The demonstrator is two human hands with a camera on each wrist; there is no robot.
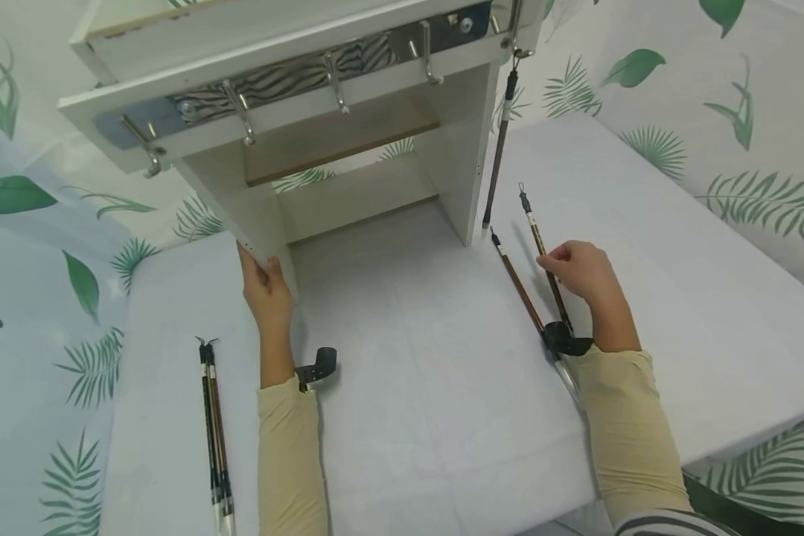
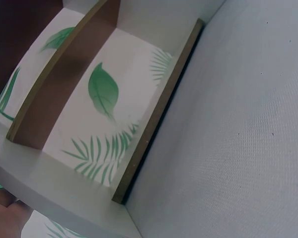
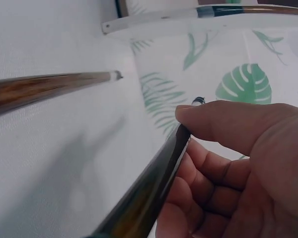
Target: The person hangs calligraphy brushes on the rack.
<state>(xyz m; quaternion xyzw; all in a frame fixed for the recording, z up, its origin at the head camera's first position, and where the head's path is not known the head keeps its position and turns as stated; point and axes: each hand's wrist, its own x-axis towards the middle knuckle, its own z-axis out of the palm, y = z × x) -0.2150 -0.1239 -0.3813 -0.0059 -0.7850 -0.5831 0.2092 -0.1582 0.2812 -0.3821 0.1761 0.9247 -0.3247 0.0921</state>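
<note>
My left hand (image 1: 268, 298) grips the lower edge of the left side panel of a white shelf rack (image 1: 458, 171). In the left wrist view the thumb lies on one side of that panel and the fingers on the other. My right hand (image 1: 586, 272) pinches the dark handle of a calligraphy brush (image 1: 541, 246) between thumb and fingers; its loop end points away from me. Beside it lies a brown-handled calligraphy brush (image 1: 519, 283), its pale tip partly hidden by the wrist camera. Another brush (image 1: 500, 149) hangs by its loop from the rack's rightmost hook (image 1: 524, 53).
Two more brushes (image 1: 212, 424) lie side by side on the white tablecloth (image 1: 409, 417) at the left. Several metal hooks (image 1: 335, 82) stick out along the rack's front strip. A brown shelf board (image 1: 348, 141) spans the rack. Leaf-printed cloth (image 1: 744, 134) surrounds the table.
</note>
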